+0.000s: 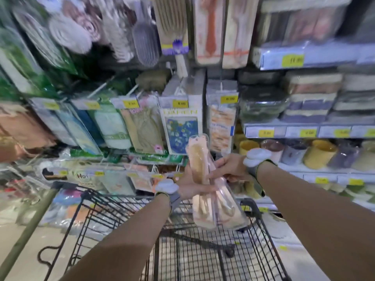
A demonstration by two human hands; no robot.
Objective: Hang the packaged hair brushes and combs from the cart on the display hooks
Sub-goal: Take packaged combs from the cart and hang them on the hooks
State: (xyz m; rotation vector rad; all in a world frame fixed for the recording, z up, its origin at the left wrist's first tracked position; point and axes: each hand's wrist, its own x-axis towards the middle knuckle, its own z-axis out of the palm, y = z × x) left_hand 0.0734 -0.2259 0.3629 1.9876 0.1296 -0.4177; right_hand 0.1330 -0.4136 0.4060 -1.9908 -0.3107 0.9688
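Note:
Both hands hold a bunch of clear packs with pale pink and beige combs (205, 179) above the black wire cart (125, 218). My left hand (190, 185) grips the packs from the left at mid-height. My right hand (229, 167) pinches them from the right, a finger laid across the front. The tops of the packs point up toward the display hooks (182, 88), which carry hanging brush and comb packs with yellow price tags. The view is blurred.
Brushes and green packs hang at upper left (67, 35). Shelves on the right hold stacked boxes (312, 94) and coloured cups (318, 153). Lower hooks with packs (113, 179) sit just beyond the cart's far rim. The floor shows at lower left.

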